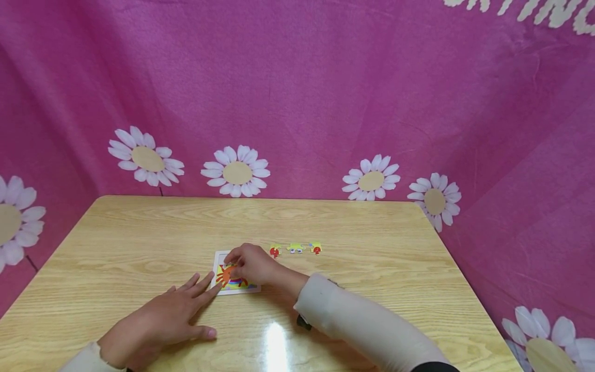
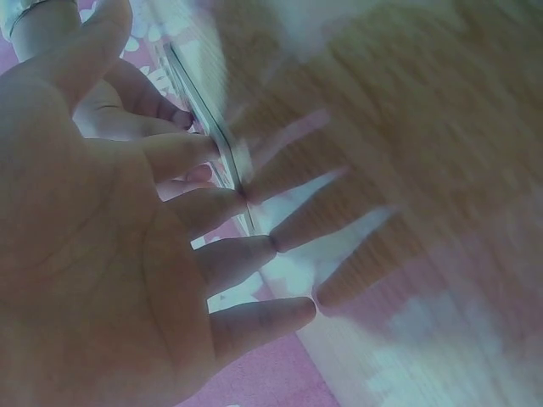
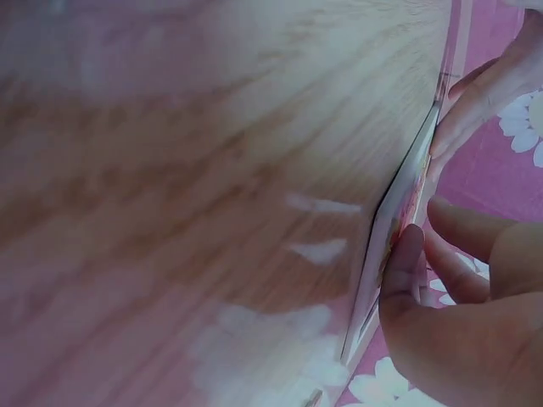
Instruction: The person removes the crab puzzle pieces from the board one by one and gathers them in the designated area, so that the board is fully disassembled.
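Observation:
A small jigsaw puzzle with a white frame [image 1: 238, 291] lies on the wooden table, showing an orange crab picture; a grey strip of its base shows along the top. My right hand [image 1: 254, 262] is over the puzzle, thumb and fingers bent down to its surface; no piece can be made out between them. In the right wrist view the thumb [image 3: 404, 263] touches the puzzle's face. My left hand [image 1: 169, 312] lies with fingers spread, its fingertips at the frame's left edge. Three loose puzzle pieces, one with a red claw [image 1: 275, 251], one with eyes [image 1: 296, 249], another with a red claw [image 1: 316, 248], lie in a row to the right.
The light wooden table [image 1: 372, 289] has a glossy surface that reflects a light near its front. A pink cloth [image 1: 297, 93] with white daisies hangs behind the table and at both sides. A dark item [image 1: 303, 323] shows under the right sleeve.

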